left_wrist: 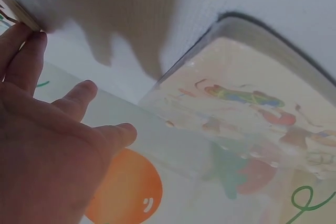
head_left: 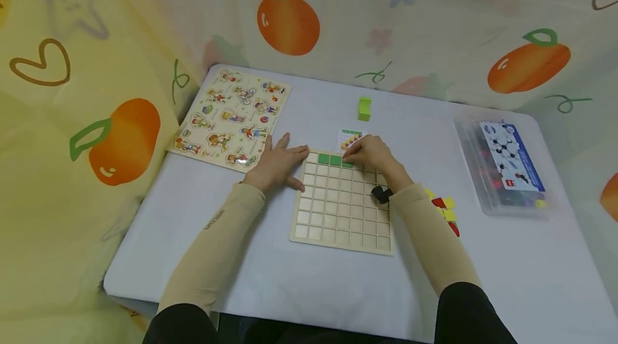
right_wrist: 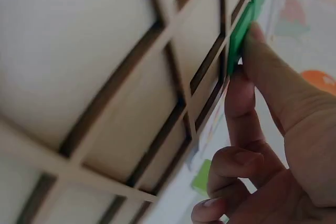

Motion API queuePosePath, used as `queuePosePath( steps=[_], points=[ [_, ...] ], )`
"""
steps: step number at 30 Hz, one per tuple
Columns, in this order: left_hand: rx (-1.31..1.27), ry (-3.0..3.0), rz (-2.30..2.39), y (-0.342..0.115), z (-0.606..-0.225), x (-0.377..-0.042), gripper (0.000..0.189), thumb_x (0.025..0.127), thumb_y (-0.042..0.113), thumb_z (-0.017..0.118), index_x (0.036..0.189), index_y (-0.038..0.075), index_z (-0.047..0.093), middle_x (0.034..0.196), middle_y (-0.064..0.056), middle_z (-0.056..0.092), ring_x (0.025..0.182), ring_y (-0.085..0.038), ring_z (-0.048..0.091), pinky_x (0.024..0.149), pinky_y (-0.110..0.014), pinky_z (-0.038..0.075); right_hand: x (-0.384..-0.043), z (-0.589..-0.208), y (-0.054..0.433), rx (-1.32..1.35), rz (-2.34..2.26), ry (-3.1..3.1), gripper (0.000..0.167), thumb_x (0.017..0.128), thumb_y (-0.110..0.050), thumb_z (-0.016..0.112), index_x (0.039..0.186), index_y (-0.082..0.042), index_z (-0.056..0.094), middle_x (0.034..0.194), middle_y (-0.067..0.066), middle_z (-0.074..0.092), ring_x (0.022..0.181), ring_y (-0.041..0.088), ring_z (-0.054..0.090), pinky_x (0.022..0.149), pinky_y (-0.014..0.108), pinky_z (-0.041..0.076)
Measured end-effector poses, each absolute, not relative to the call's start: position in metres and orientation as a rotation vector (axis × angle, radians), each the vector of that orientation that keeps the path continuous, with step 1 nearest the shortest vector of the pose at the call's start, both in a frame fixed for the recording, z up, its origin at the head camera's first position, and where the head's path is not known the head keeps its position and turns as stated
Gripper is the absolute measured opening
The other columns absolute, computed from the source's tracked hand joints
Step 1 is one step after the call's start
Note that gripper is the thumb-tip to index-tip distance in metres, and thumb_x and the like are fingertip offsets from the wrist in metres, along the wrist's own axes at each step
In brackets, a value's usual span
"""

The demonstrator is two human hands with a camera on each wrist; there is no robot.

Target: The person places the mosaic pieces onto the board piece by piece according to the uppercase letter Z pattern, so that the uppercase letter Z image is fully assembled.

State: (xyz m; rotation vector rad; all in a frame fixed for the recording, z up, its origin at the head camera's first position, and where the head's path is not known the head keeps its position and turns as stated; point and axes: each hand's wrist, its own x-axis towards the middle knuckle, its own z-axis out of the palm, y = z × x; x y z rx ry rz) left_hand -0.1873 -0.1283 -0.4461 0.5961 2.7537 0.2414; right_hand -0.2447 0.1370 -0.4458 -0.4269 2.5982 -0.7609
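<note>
A light wooden grid board (head_left: pixel 329 209) lies on the white table with green square tiles (head_left: pixel 324 159) in its top row. My right hand (head_left: pixel 374 155) is over the board's far edge, thumb and forefinger pinching a green tile (right_wrist: pixel 240 38) in that same row; the other fingers curl below in the right wrist view. Spread fingers of my left hand (head_left: pixel 274 166) rest against the board's upper left side, its thumb along the left edge. Just behind the board, a card with a coloured grid pattern (head_left: pixel 346 137) is partly covered by the right hand.
Farther back stands a small lime-green block stack (head_left: pixel 364 109). Red and yellow pieces (head_left: pixel 450 215) lie beside the right forearm, partly hidden by it. A picture puzzle board (head_left: pixel 227 116) is at the back left, a clear plastic box (head_left: pixel 502 164) at the right. Fabric walls border the table.
</note>
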Motion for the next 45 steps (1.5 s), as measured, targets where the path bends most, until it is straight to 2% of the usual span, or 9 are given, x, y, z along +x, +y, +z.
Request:
queuePosePath(
  steps=[6,14,16,19,23,27,34,40,45],
  points=[
    [0.63,2.741,0.211,-0.112,-0.448,-0.178,0.107,0.068,0.057,0.083,0.159,0.02,0.042,0.168,0.008,0.035,0.163,-0.042,0.011,0.127,-0.074,0.004,-0.224,-0.45,0.153,-0.529,-0.625,2.684,0.02,0.099,-0.023,0.069,0.108,-0.011,0.083,0.121,0.013,0.078,0.114,0.033,0.072,0.099,0.049,0.058],
    [0.606,2.709,0.162,-0.105,-0.469,-0.161,0.107,0.068,0.06,0.082,0.159,0.019,0.042,0.169,0.007,0.035,0.162,-0.043,0.014,0.125,-0.076,0.008,-0.195,-0.472,0.162,-0.618,-0.662,2.762,0.019,0.096,-0.019,0.072,0.107,-0.007,0.082,0.114,0.015,0.08,0.105,0.033,0.076,0.095,0.047,0.061],
    [0.588,2.723,0.187,-0.108,-0.471,-0.16,0.106,0.067,0.059,0.083,0.158,0.019,0.045,0.168,0.006,0.037,0.162,-0.043,0.015,0.125,-0.077,0.008,-0.194,-0.473,0.16,-0.656,-0.668,2.802,0.019,0.096,-0.019,0.073,0.106,-0.007,0.082,0.109,0.014,0.081,0.095,0.03,0.077,0.09,0.044,0.062],
    [0.56,2.745,0.205,-0.117,-0.466,-0.163,0.105,0.067,0.058,0.084,0.156,0.018,0.046,0.167,0.004,0.039,0.161,-0.045,0.016,0.124,-0.077,0.007,-0.198,-0.464,0.161,-0.678,-0.682,2.823,0.02,0.097,-0.021,0.072,0.107,-0.008,0.082,0.105,0.013,0.081,0.078,0.022,0.073,0.077,0.036,0.061],
    [0.535,2.784,0.175,-0.13,-0.451,-0.17,0.105,0.067,0.056,0.085,0.156,0.016,0.047,0.167,0.001,0.04,0.161,-0.046,0.017,0.124,-0.078,0.008,-0.203,-0.442,0.187,-0.621,-0.682,2.831,0.022,0.097,-0.022,0.071,0.11,-0.008,0.082,0.107,0.015,0.081,0.066,0.015,0.057,0.066,0.028,0.047],
    [0.516,2.811,0.127,-0.138,-0.442,-0.175,0.106,0.066,0.055,0.085,0.156,0.014,0.046,0.166,-0.001,0.041,0.16,-0.046,0.018,0.124,-0.077,0.009,-0.198,-0.428,0.237,-0.448,-0.627,2.848,0.023,0.097,-0.02,0.072,0.112,-0.005,0.081,0.114,0.022,0.078,0.066,0.02,0.05,0.066,0.031,0.044],
    [0.547,2.819,0.111,-0.14,-0.436,-0.18,0.104,0.066,0.054,0.087,0.155,0.013,0.049,0.166,-0.003,0.042,0.159,-0.047,0.02,0.123,-0.078,0.011,-0.172,-0.433,0.289,-0.229,-0.538,2.741,0.028,0.094,-0.029,0.075,0.108,-0.006,0.081,0.113,0.02,0.078,0.101,0.037,0.068,0.087,0.05,0.059],
    [0.585,2.801,0.162,-0.127,-0.435,-0.186,0.105,0.068,0.053,0.086,0.156,0.012,0.046,0.166,-0.003,0.041,0.16,-0.047,0.019,0.124,-0.078,0.009,-0.159,-0.434,0.292,-0.184,-0.357,2.756,0.032,0.089,-0.034,0.08,0.106,-0.008,0.082,0.109,0.017,0.08,0.089,0.034,0.071,0.071,0.043,0.058],
    [0.626,2.775,0.167,-0.115,-0.441,-0.188,0.104,0.069,0.053,0.085,0.156,0.013,0.046,0.167,-0.003,0.041,0.16,-0.047,0.019,0.124,-0.078,0.009,-0.149,-0.432,0.296,-0.156,-0.328,2.725,0.029,0.089,-0.031,0.08,0.104,-0.006,0.079,0.103,0.016,0.079,0.084,0.031,0.068,0.071,0.042,0.056]
  ],
)
